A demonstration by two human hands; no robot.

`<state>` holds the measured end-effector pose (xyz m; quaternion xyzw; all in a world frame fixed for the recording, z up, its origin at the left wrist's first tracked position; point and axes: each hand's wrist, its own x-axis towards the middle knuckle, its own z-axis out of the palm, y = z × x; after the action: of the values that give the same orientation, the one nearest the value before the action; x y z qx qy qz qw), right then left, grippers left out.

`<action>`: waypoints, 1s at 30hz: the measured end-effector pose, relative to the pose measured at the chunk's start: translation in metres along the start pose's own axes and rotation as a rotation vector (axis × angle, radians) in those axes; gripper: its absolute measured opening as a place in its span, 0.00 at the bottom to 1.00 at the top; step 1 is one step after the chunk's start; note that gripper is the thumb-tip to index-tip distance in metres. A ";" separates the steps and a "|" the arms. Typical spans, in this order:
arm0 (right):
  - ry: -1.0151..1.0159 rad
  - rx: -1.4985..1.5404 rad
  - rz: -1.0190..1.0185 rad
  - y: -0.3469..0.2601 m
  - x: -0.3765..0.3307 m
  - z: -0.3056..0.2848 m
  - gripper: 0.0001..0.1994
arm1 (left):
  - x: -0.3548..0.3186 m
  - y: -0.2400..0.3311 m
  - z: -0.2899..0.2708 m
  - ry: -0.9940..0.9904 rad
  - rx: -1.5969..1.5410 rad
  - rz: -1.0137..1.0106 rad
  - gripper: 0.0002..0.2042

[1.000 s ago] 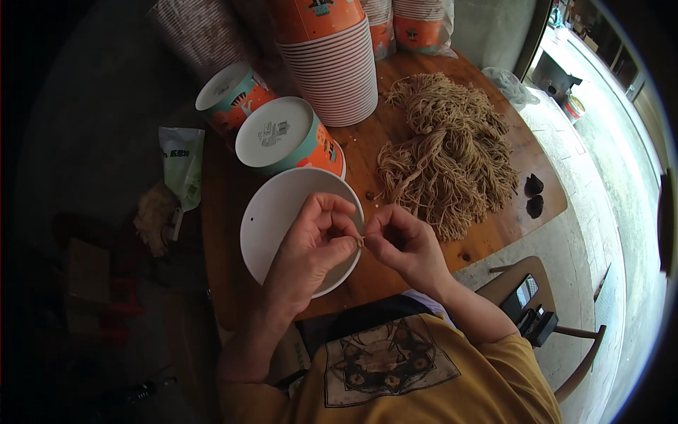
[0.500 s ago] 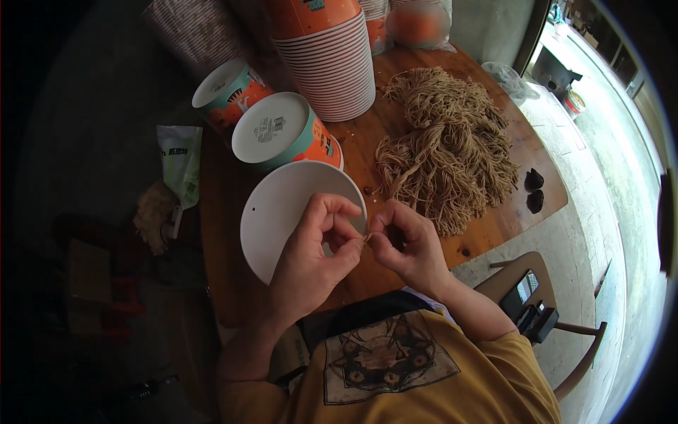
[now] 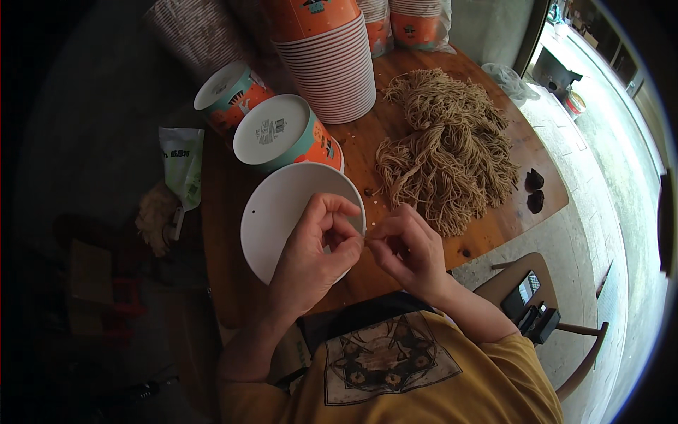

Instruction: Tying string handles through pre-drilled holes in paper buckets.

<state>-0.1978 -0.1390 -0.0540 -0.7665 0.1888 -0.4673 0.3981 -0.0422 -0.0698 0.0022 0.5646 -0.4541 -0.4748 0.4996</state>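
Observation:
My left hand [image 3: 316, 251] and my right hand [image 3: 409, 251] meet in front of my chest, each with thumb and forefinger pinched. Between the fingertips is a bit of thin tan strand, mostly hidden by the fingers. Behind and below my left hand lies a white bowl [image 3: 272, 219], its opening facing up, with a small dark speck inside near the left wall. Beyond my right hand a tangled heap of tan twine-like strands [image 3: 452, 155] spreads over the wooden table [image 3: 494, 237].
Behind the bowl lie paper buckets [image 3: 272, 131] with white bases showing. A tall stack of paper buckets [image 3: 328, 71] rises at the back. Two dark lumps [image 3: 534, 191] sit at the table's right edge. A chair [image 3: 537, 272] holding a phone [image 3: 526, 286] stands at right.
My right hand has turned slightly and its fingers have closed in more. The tan bit between the fingertips shows less now. My left hand has hardly moved.

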 end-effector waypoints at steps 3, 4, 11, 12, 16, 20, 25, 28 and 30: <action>0.002 -0.090 -0.109 0.006 -0.005 0.002 0.10 | 0.002 0.001 0.000 -0.013 -0.014 -0.019 0.15; 0.018 -0.133 -0.159 0.008 -0.007 0.003 0.11 | 0.002 0.002 0.000 -0.022 -0.020 -0.039 0.15; 0.049 -0.130 -0.192 0.009 -0.008 0.006 0.12 | 0.003 0.003 -0.003 -0.048 -0.146 -0.104 0.17; 0.041 -0.098 -0.172 0.008 -0.007 0.006 0.12 | 0.003 0.002 -0.004 -0.049 -0.143 -0.096 0.17; 0.013 -0.044 -0.105 0.005 -0.005 0.006 0.11 | 0.002 0.005 -0.003 -0.054 -0.155 -0.102 0.17; 0.022 -0.029 -0.071 0.005 -0.005 0.007 0.11 | 0.000 0.004 -0.004 -0.058 -0.128 -0.036 0.15; 0.042 -0.152 -0.233 0.012 -0.005 0.008 0.13 | 0.000 0.005 -0.007 -0.049 -0.053 -0.027 0.14; 0.049 -0.185 -0.258 0.012 -0.005 0.008 0.13 | 0.000 0.004 -0.006 -0.035 -0.073 -0.031 0.13; 0.055 -0.162 -0.234 0.010 -0.005 0.008 0.12 | -0.001 0.005 -0.005 -0.020 -0.090 -0.045 0.13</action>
<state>-0.1931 -0.1383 -0.0667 -0.7998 0.1459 -0.5147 0.2723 -0.0373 -0.0688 0.0077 0.5468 -0.4246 -0.5114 0.5090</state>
